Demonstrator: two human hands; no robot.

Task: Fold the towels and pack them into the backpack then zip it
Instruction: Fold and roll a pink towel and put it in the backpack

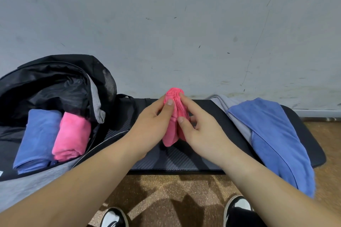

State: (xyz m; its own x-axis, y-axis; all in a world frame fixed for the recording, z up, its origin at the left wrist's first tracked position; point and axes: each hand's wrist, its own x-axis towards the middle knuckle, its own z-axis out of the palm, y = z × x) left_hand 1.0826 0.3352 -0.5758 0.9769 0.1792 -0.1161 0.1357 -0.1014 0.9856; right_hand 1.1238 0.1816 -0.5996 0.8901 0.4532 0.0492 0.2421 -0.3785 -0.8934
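Black mat (184,158) mid-frame: left hand (149,127) and right hand (201,131) pinch pink roll (173,116); keep it tight, slot beside towels in backpack (55,79) at left.

Pink towel (172,127), blue towel (273,134) (over a grey one), black backpack (55,77), black ribbed mat (166,160).

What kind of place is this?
Probably a bare indoor room, maybe a gym corner: a scuffed grey wall, a speckled brown floor, and a black ribbed mat against it.
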